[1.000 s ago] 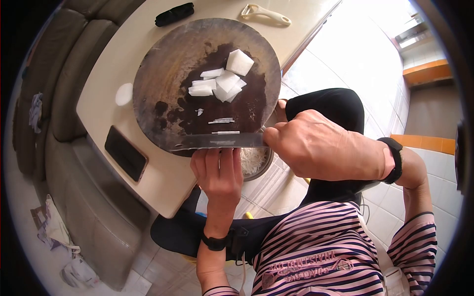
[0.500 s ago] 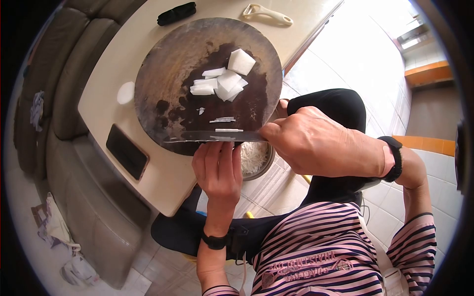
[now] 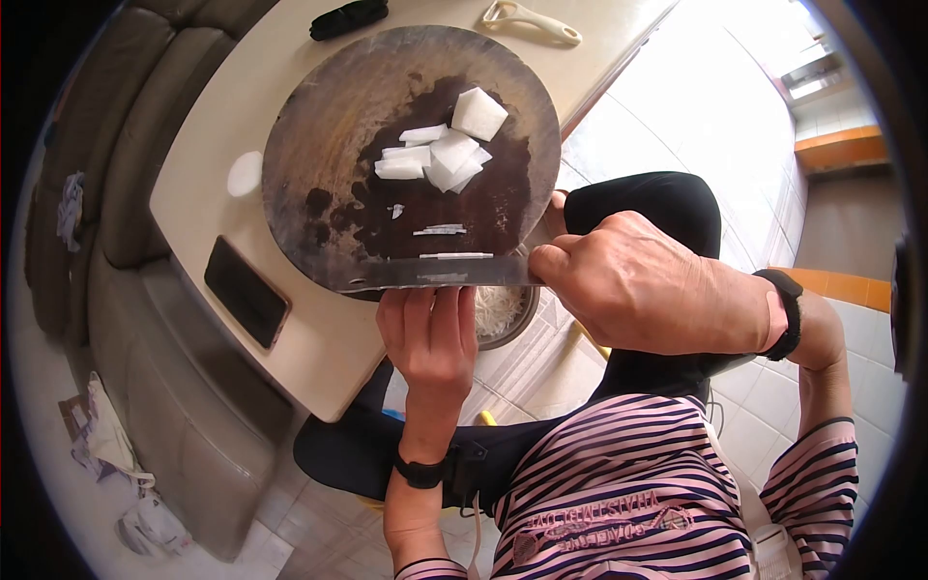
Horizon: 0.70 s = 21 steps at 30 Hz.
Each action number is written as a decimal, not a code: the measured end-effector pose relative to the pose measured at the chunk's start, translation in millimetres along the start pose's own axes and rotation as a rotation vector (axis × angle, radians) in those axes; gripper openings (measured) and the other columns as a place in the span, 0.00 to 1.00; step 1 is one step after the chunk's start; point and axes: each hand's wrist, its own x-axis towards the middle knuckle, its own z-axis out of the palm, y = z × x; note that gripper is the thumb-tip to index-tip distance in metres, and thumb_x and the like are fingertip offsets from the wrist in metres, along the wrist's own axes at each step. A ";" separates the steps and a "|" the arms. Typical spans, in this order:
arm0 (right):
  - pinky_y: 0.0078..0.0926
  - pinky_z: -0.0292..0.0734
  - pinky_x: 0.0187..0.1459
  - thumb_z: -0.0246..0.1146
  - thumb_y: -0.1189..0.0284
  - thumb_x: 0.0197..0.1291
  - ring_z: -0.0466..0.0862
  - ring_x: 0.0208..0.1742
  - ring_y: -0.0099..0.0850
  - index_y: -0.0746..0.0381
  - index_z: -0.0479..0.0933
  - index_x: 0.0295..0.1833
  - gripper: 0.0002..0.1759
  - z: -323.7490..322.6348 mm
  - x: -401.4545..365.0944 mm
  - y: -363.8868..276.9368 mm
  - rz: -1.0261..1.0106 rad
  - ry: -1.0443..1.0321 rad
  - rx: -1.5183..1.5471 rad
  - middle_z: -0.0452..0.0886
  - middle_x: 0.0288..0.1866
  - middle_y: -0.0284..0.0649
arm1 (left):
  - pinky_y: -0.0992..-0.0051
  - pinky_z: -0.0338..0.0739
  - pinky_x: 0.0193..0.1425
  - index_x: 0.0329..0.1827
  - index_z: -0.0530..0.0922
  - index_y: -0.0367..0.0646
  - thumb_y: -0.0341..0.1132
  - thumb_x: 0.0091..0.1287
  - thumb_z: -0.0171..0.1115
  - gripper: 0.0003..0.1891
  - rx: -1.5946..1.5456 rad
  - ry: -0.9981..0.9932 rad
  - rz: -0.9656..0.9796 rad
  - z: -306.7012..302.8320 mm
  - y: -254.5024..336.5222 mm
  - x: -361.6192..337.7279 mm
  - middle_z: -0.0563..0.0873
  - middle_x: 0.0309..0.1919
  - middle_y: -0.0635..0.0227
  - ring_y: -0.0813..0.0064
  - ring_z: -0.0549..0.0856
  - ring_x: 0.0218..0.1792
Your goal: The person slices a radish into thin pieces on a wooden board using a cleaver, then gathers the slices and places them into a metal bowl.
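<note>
My right hand point(image 3: 643, 285) is closed round the handle of a kitchen knife point(image 3: 483, 272). The blade lies across the near edge of a round wooden chopping board point(image 3: 333, 126). Just behind the blade is my left hand point(image 3: 430, 338), fingers pressed together and fingertips hidden by the knife; what they hold, if anything, is out of sight. Thin white strips point(image 3: 440, 230) lie beyond the blade. Farther back sit flat slices of what looks like white radish point(image 3: 452, 150) and a thicker white chunk point(image 3: 479, 115).
Below the board's near edge, a metal bowl point(image 3: 530, 314) holds white shreds point(image 3: 498, 307). On the table point(image 3: 329, 377) are a phone point(image 3: 246, 292), a white round slice point(image 3: 246, 174), a peeler point(image 3: 532, 21) and a black item point(image 3: 349, 18). A sofa point(image 3: 193, 387) stands at left.
The knife's blade has tilted, showing more of its flat side, and my right hand has shifted slightly right. Another thin white strip shows along the blade. My left hand stays nearly in place.
</note>
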 end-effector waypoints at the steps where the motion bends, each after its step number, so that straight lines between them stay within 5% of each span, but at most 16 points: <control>1: 0.36 0.76 0.24 0.63 0.84 0.42 0.84 0.22 0.44 0.74 0.74 0.31 0.08 0.0 0.4 0.3 0.011 -0.009 0.004 0.77 0.17 0.51 | 0.59 0.77 0.48 0.37 0.83 0.35 0.27 0.50 0.77 0.13 -0.004 0.005 -0.003 0.4 0.1 -0.1 0.83 0.40 0.60 0.55 0.81 0.43; 21: 0.37 0.78 0.27 0.63 0.82 0.42 0.84 0.25 0.49 0.74 0.74 0.29 0.07 8.2 -1.0 -7.2 -0.005 0.047 0.033 0.77 0.19 0.53 | 0.58 0.75 0.49 0.41 0.84 0.34 0.22 0.51 0.74 0.13 -0.012 -0.022 -0.002 -3.5 1.5 -1.8 0.83 0.43 0.59 0.53 0.81 0.46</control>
